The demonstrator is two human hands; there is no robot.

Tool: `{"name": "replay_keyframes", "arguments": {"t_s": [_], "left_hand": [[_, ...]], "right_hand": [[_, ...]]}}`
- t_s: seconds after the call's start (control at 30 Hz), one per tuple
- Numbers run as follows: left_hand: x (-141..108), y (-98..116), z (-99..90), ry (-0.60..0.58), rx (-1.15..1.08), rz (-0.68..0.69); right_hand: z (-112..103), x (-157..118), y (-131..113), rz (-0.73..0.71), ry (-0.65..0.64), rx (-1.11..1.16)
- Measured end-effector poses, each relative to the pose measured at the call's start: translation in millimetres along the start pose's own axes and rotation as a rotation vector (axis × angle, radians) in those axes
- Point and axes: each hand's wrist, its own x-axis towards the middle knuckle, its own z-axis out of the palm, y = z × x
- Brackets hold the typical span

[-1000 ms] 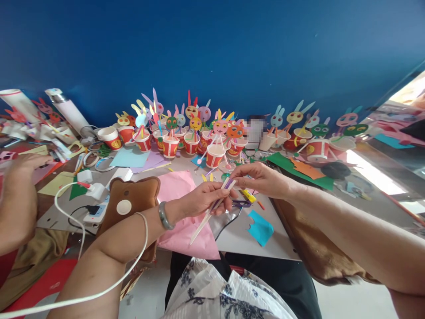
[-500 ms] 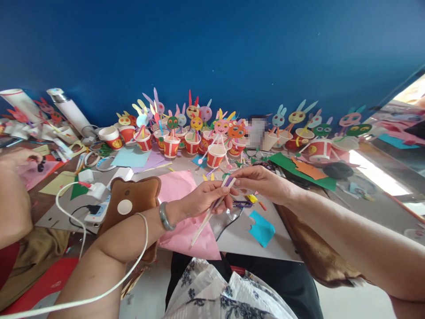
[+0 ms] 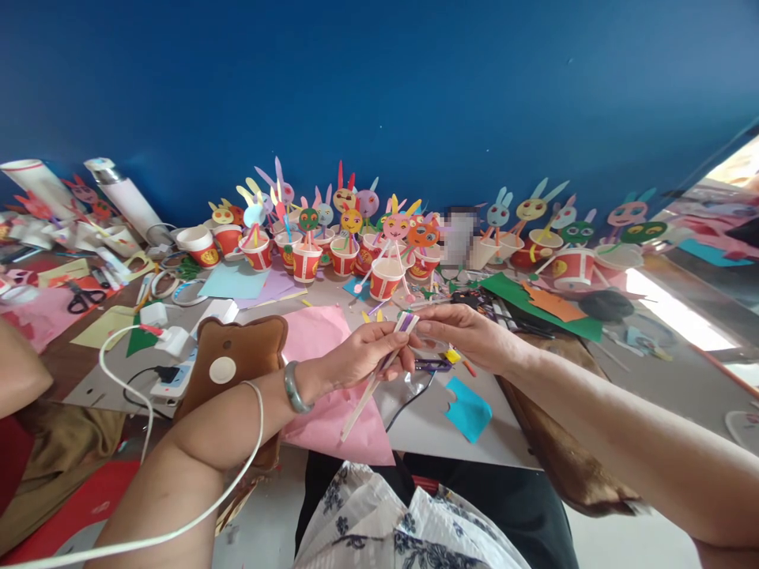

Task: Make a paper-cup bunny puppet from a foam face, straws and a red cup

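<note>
L. hand (image 3: 372,352) pinches pale strips (image 3: 357,412), not in any cup; R. hand (image 3: 474,332) curls by their tips, hold unclear; appar. finished paper figs. (image 3: 395,227) stand in cups (image 3: 387,280).

Co-worker's arm (image 3: 20,367) cropped at left

"What are the hands doing?"
"The left hand (image 3: 376,352) grips pale strips (image 3: 359,407), and the right hand (image 3: 468,332) is at their upper end."
"And under the strips?"
"Pink paper (image 3: 317,336), reaching the table's near edge. Right of it, near that edge, lies a blue paper piece (image 3: 470,409)."
"Farther back?"
"Red-and-white cups (image 3: 387,282) with paper rabbit faces (image 3: 395,227) line the table's far edge, before a blue wall (image 3: 379,87)."
</note>
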Motion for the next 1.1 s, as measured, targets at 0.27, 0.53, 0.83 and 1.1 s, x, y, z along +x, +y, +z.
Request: {"name": "replay_keyframes", "arguments": {"t_s": [0.27,0.53,0.83,1.1], "left_hand": [[0.4,0.0,-2.4,0.009,0.055,0.039],[3.1,-3.8,-5.6,0.048,0.109,0.093],[3.3,-6.4,-9.1,0.109,0.126,0.136],[4.7,-1.2,-7.4,0.243,0.103,0.163]], "right_hand": [[3.4,-0.6,-1.7,-0.042,-0.024,0.023],[14.0,-3.0,-10.0,-0.054,0.113,-0.081],[17.6,-1.7,1.5,-0.042,0.257,-0.179],[11.4,-11.6,-7.6,0.022,0.287,-0.274]]}}
